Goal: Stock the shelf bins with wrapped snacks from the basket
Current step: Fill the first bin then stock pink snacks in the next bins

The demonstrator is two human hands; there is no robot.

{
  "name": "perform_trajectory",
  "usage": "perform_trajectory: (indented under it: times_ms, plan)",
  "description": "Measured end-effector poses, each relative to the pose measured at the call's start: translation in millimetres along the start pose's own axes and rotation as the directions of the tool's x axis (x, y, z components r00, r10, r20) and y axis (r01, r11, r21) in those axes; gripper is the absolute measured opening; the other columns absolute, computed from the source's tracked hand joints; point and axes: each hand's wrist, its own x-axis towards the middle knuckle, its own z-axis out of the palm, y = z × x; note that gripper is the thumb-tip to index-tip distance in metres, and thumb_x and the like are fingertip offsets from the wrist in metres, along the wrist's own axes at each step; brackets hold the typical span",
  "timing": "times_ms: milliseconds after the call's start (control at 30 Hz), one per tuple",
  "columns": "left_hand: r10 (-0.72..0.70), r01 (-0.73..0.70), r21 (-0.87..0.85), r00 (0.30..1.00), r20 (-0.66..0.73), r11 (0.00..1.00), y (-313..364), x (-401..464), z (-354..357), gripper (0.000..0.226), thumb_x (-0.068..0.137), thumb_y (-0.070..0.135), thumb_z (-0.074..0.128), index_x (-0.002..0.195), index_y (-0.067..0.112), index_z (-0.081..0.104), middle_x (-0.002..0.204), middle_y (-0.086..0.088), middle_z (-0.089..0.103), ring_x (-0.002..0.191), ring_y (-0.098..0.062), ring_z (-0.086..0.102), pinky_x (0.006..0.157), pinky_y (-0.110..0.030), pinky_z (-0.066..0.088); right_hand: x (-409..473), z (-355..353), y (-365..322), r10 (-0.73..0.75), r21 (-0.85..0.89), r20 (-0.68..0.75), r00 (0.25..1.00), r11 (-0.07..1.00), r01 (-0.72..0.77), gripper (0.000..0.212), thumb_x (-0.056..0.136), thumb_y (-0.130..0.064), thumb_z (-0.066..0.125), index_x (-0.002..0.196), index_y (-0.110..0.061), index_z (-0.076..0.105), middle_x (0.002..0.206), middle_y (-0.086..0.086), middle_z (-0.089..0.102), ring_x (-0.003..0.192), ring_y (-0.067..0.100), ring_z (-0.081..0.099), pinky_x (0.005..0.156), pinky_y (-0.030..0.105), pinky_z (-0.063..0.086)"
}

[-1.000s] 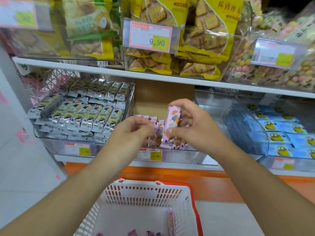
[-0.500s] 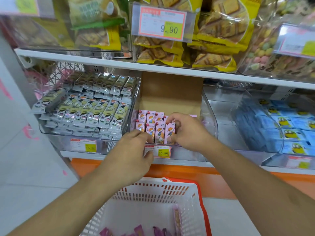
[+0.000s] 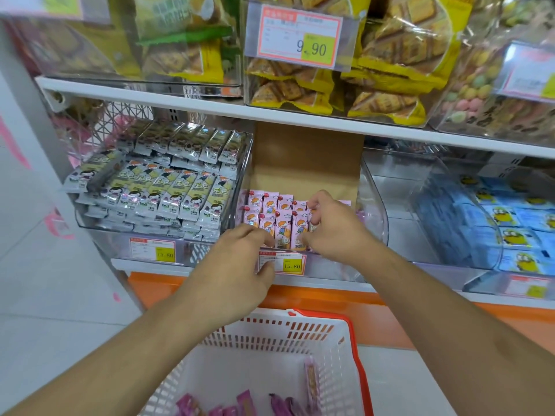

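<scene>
Pink wrapped snacks are lined up in the clear middle bin, above a tag reading 15.80; 9.90 is printed on the upper tag. One snack is pinched by the curled fingers of the right hand; the left hand, fingers bent, is touching the front row. More snacks are seen in the white basket below the bin.

A second ago the right hand held a pink wrapped snack bar above the clear plastic middle bin. Now that bar stands in the front row, the hand's fingers curled on it. The left hand has dropped to the bin's front edge.

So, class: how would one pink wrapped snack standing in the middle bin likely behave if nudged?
The pink wrapped snacks stand upright in tight rows, so one probably tips onto its neighbours. The glossy wrappers suggest they slide easily. They look small and flat, so likely light.
</scene>
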Motion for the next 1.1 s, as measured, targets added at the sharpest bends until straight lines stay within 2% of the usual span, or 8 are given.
perform_trajectory:
  times_ms: [200,300,400,500,667,800,1000,1100]
  plan:
    - [0.049,-0.054,-0.123,0.998,-0.041,0.991,12.9,-14.8,-1.6,0.022,0.097,0.021,0.063,0.114,0.035,0.067,0.114,0.024,0.060,0.106,0.004,0.056,0.091,-0.009,0.040,-36.6,-26.2,1.0,-0.136,0.136,-0.175,0.975,0.978,0.161,0.025,0.087,-0.020,0.079,0.104,-0.025,0.061,0.096,-0.006,0.064,0.086,0.013,0.063,0.076,0.030,0.055]
    - [-0.027,0.080,-0.324,0.986,0.166,0.943,20.5,-19.8,10.6,0.015,0.097,0.021,0.065,0.096,0.034,0.073,0.088,0.021,0.071,0.085,0.001,0.066,0.074,-0.017,0.050,-82.2,-32.2,5.0,-0.238,0.297,-0.136,0.962,0.916,0.269,0.019,0.088,-0.005,0.072,0.094,-0.021,0.065,0.087,-0.006,0.065,0.082,0.014,0.063,0.069,0.017,0.048]
    - [-0.033,0.119,-0.234,0.939,0.342,0.965,18.8,-22.6,43.8,0.011,0.094,0.023,0.065,0.093,0.028,0.075,0.079,0.016,0.073,0.075,-0.001,0.068,0.072,-0.022,0.054,-122.8,-7.5,30.6,-0.163,0.296,0.023,0.986,0.943,0.149,0.017,0.087,-0.004,0.069,0.088,-0.021,0.068,0.082,-0.005,0.067,0.078,0.012,0.062,0.073,0.020,0.051]
    - [-0.066,0.126,-0.116,0.904,0.423,0.985,10.0,-29.2,87.5,0.012,0.094,0.021,0.064,0.096,0.019,0.076,0.089,0.007,0.075,0.083,-0.010,0.069,0.074,-0.027,0.054,-146.1,40.4,81.9,0.055,0.009,0.181,0.982,0.998,-0.058,0.015,0.088,-0.017,0.067,0.099,-0.026,0.063,0.094,-0.007,0.068,0.086,0.011,0.064,0.080,0.033,0.055]
    - [-0.163,0.133,0.095,0.763,0.626,0.987,-25.4,-48.6,162.6,0.014,0.096,0.021,0.057,0.103,0.022,0.068,0.110,0.002,0.068,0.098,-0.017,0.064,0.089,-0.034,0.056,-182.6,103.4,143.6,0.297,-0.095,0.274,0.915,0.955,-0.281,0.084,0.092,-0.033,0.066,0.158,-0.039,0.013,0.150,0.004,0.047,0.128,0.032,0.057,0.097,0.048,0.054]
    - [-0.257,0.205,0.157,0.689,0.677,0.966,-51.1,-61.9,217.2,0.025,0.096,0.021,0.059,0.118,0.019,0.068,0.122,-0.001,0.068,0.108,-0.016,0.063,0.093,-0.030,0.053,-199.3,135.7,157.8,0.259,0.107,0.229,0.938,0.951,-0.289,0.104,0.096,-0.029,0.063,0.158,-0.054,-0.017,0.139,0.000,0.058,0.120,0.027,0.064,0.090,0.048,0.058]
    - [-0.336,0.319,0.159,0.639,0.692,0.934,-65.4,-59.8,296.1,0.056,0.098,0.029,0.062,0.151,0.028,0.042,0.144,-0.007,0.050,0.123,-0.023,0.056,0.097,-0.032,0.051,-197.3,155.6,171.3,0.282,0.073,0.106,0.954,0.954,-0.290,0.087,0.102,-0.050,0.049,0.158,-0.053,-0.017,0.124,-0.002,0.058,0.099,0.022,0.068,0.081,0.047,0.062]
    - [-0.308,0.358,0.094,0.607,0.733,0.929,-75.2,-50.1,343.4,0.074,0.089,0.034,0.064,0.155,0.044,0.030,0.133,-0.011,0.053,0.117,-0.030,0.060,0.101,-0.035,0.053,-194.0,158.5,173.8,0.310,0.060,0.107,0.945,0.947,-0.317,0.085,0.102,-0.053,0.047,0.157,-0.055,-0.018,0.122,-0.002,0.057,0.096,0.021,0.068,0.079,0.045,0.062]
